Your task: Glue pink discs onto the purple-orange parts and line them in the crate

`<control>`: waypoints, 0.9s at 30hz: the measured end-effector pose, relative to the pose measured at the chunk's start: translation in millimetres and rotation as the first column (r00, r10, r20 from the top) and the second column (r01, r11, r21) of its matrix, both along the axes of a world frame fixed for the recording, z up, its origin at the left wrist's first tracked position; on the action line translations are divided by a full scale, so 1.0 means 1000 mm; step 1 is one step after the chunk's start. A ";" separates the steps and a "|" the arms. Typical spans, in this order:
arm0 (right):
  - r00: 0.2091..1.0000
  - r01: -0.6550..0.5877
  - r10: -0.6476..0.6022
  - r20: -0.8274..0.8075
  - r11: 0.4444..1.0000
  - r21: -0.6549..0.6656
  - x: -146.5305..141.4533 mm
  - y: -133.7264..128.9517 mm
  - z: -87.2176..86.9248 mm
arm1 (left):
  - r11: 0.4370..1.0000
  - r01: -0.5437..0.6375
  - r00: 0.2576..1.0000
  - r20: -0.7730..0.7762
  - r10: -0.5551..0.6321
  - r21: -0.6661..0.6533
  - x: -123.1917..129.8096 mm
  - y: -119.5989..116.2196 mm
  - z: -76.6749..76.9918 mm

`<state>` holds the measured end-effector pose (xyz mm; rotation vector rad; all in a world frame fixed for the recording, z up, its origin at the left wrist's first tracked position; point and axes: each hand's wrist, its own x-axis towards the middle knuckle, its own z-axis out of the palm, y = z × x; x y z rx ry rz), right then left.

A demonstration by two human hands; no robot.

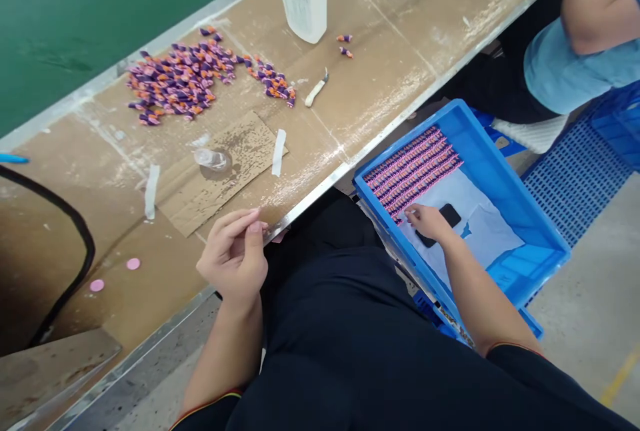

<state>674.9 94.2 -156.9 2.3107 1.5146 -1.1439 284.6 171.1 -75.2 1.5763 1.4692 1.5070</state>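
the blue bin (517, 179) stands beside the bench (370, 84), and rows of small pink, purple and orange twisted pieces (415, 168) lie packed inside it, toward its far left part. a white sheet (493, 228) lines the rest of the bin's visible floor, with a dark flat object (449, 215) on it. the right hand (425, 221) reaches into the bin at the near end of the rows; its grip is narrow, fingertips close together, and whether they pinch a piece cannot be told. the left hand (237, 254) is left of the bin, near the bench edge, its grip narrowed until thumb and fingers meet; anything between them is too small to tell.

farther left of the bin, on the bench, are a loose pile of like pieces (175, 81), a taped-down cardboard sheet (257, 134) bearing a small clear cup (213, 160), and two pink discs (133, 263). beyond the bin's upper left, a white-handled tool (317, 91) lies near a pale container (306, 1). a person in light blue (565, 61) sits beyond the bin's far side.
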 end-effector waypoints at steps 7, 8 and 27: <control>0.890 -0.144 0.272 -0.366 0.930 0.339 -0.039 0.081 0.091 | 0.952 -0.293 0.956 0.056 0.289 0.086 -0.054 -0.025 0.005; 0.862 -0.163 0.342 -0.375 0.886 0.434 -0.054 0.100 0.100 | 0.930 -0.355 0.935 0.060 0.351 0.097 -0.063 -0.031 0.004; 0.870 -0.440 0.418 0.262 0.419 0.794 -0.193 0.296 0.092 | 0.076 -0.969 0.098 0.080 0.992 0.236 -0.200 -0.187 0.011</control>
